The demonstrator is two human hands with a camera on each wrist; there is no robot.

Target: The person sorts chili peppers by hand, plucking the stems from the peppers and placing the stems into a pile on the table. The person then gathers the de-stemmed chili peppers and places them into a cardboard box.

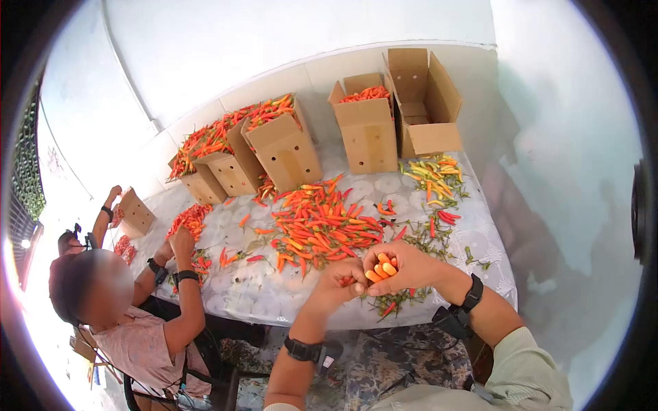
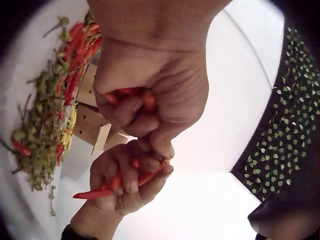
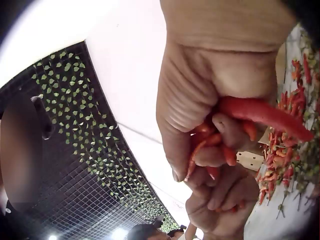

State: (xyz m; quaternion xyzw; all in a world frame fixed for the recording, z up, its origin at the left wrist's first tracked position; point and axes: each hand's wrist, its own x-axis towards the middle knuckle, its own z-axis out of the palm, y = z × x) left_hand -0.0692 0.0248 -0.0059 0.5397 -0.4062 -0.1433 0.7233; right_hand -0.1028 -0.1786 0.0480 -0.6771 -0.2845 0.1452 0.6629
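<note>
Close over the table's near edge, my left hand [image 1: 332,286] and right hand [image 1: 419,268] meet at the fingertips. The right hand grips several red-orange chili peppers [image 1: 381,268]; in the right wrist view a long red chili [image 3: 265,117] sticks out past the palm. My left fingers curl round a few red chilies [image 2: 129,92], mostly hidden in the palm. In the left wrist view, the left thumb and finger touch the end of a red chili [image 2: 95,193] held in the right hand. Beyond both hands spreads a heap of red and orange chilies [image 1: 319,222].
Cardboard boxes [image 1: 284,161] filled with chilies line the wall, beside one open box [image 1: 432,99] at the far right. Green stems [image 1: 428,240] and yellowish chilies [image 1: 435,179] lie on the right side of the patterned tablecloth [image 1: 497,274]. Another person [image 1: 147,342] works at the left.
</note>
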